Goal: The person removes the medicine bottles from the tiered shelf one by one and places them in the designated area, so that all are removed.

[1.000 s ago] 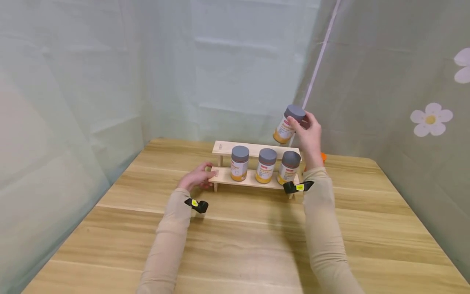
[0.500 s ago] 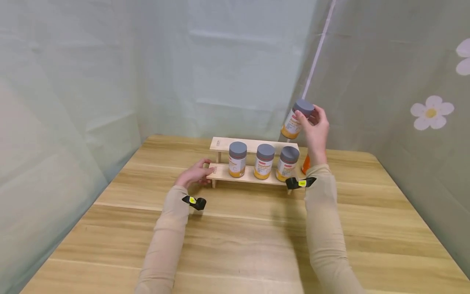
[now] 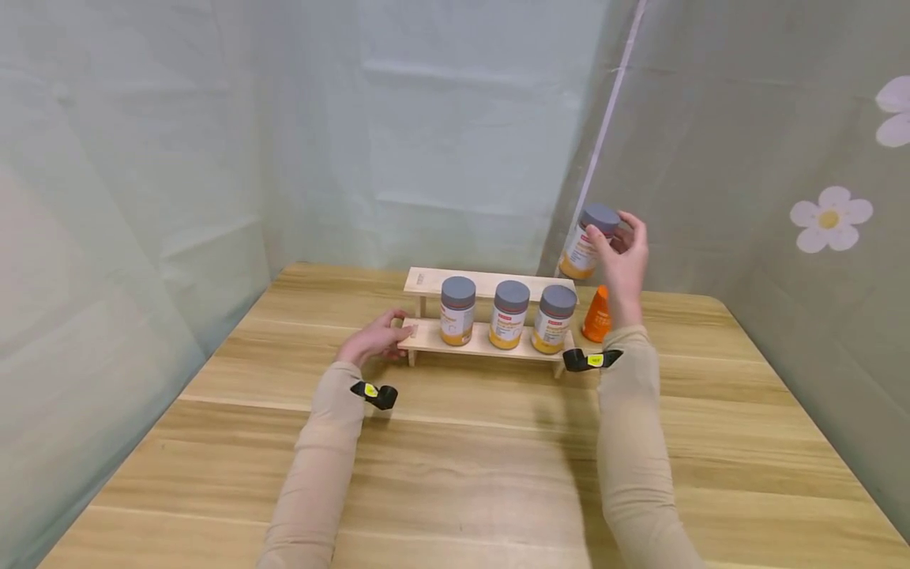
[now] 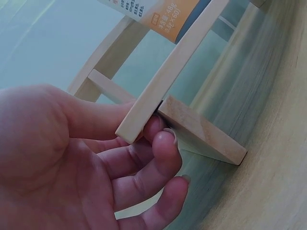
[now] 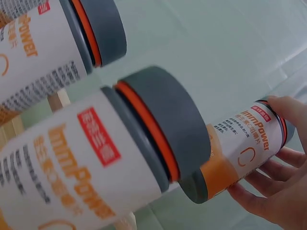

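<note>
Jars (image 3: 507, 322), three, are stood upright on the lower board of the rack (image 3: 483, 281), whose left end is pinched by the left hand (image 3: 373, 340), while a fourth jar (image 3: 580, 254), not yet set down, is gripped tilted aloft beyond the right end by the right hand (image 3: 627, 265)

Read “ImmPower” and “维生素C咀嚼片” above a C-shaped sign (image 5: 247, 156) on the raised jar (image 5: 242, 143). Repeated “ImmPower” beneath a blurred red tag (image 5: 99, 136) on the right-end jar (image 5: 81, 175), at the right edge of the stand (image 3: 428, 336). Gave “净含量: 48g (0.8g×60)” on the left-end jar (image 4: 165, 18), nearest the left edge. Proved too small to read on the orange bottle (image 3: 596, 321) just off the right edge.
</note>
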Available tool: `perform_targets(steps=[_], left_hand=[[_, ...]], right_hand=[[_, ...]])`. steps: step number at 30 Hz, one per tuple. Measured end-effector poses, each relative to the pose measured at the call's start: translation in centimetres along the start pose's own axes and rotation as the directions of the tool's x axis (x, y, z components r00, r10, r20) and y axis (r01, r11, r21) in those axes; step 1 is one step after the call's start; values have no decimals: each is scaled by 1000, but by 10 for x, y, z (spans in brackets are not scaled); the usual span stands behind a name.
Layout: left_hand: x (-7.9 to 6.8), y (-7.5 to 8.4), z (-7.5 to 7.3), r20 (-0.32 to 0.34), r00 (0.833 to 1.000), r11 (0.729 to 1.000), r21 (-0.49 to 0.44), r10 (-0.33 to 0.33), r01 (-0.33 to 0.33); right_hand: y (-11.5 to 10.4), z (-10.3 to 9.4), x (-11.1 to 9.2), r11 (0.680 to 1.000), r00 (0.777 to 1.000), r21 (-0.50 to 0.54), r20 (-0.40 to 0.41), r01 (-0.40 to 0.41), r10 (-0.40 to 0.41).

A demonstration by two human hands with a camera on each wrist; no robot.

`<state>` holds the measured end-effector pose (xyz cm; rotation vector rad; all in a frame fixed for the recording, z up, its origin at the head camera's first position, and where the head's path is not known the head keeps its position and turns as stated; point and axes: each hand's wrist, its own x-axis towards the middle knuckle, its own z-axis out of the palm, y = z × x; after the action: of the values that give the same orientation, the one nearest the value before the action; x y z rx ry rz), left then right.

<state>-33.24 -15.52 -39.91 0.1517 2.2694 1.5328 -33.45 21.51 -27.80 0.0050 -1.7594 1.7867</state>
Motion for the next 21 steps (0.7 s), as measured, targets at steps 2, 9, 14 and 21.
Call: perform_targets(steps=[2, 9, 14, 21], left_hand=[[0, 0, 0, -2, 1000, 1000, 2, -2, 2], [1, -9, -4, 17, 998, 998, -27, 65, -65], [1, -8, -2, 20, 999, 998, -42, 50, -49], [-5, -3, 6, 2, 999, 997, -69, -46, 46]], right_hand=[[2, -4, -1, 1000, 1000, 19, 2, -3, 3], [5, -15, -5, 993, 998, 107, -32, -50, 54], [8, -23, -8, 995, 1000, 99, -23, -16, 19], [25, -37, -17, 993, 992, -63, 78, 101, -96]])
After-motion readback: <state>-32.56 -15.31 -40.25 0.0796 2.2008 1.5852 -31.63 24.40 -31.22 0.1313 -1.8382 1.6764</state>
